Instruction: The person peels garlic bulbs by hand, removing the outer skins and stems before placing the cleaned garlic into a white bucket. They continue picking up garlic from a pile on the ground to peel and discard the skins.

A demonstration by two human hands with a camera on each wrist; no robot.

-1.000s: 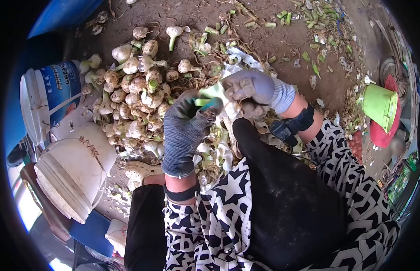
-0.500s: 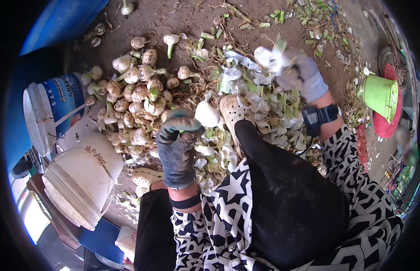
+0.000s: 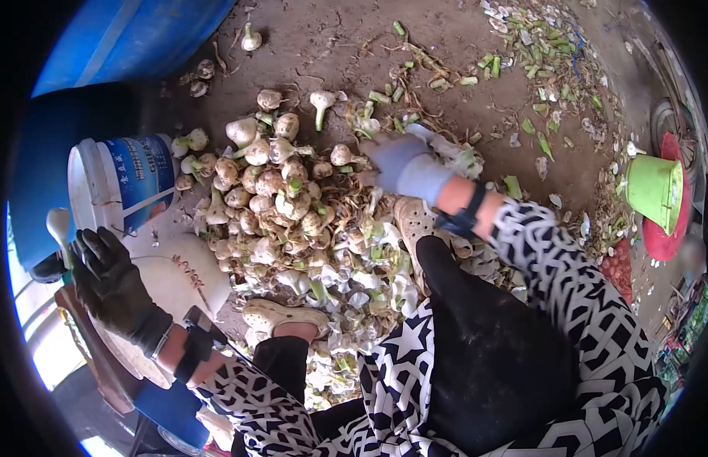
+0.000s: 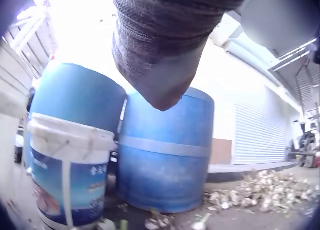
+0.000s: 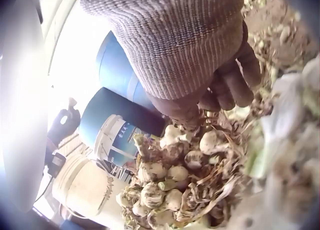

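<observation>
My left hand (image 3: 114, 282), in a dark grey glove, is out at the far left over the white bucket, fingers spread. A peeled white garlic bulb (image 3: 58, 222) with a green stem is right at its finger edge. The left wrist view shows only the glove's cuff (image 4: 160, 45). My right hand (image 3: 400, 164), in a pale glove and blurred, reaches over the right edge of the pile of unpeeled garlic (image 3: 270, 190). In the right wrist view its fingers (image 5: 235, 85) hang loosely above dry stalks and bulbs, with nothing seen held.
A white bucket (image 3: 182, 266) and a blue-labelled pail (image 3: 140, 175) stand at left, before blue barrels (image 3: 133, 46). Peeled skins (image 3: 362, 297) lie around my beige clogs (image 3: 281, 316). Cut green stems (image 3: 548, 87) are scattered at the back right. A lime-green bucket (image 3: 651, 186) stands at the right.
The left hand has swung from the middle out to the far left with the peeled bulb. The right hand pulled white-green skins away rightward, dropped them, then moved back left to the pile's edge.
</observation>
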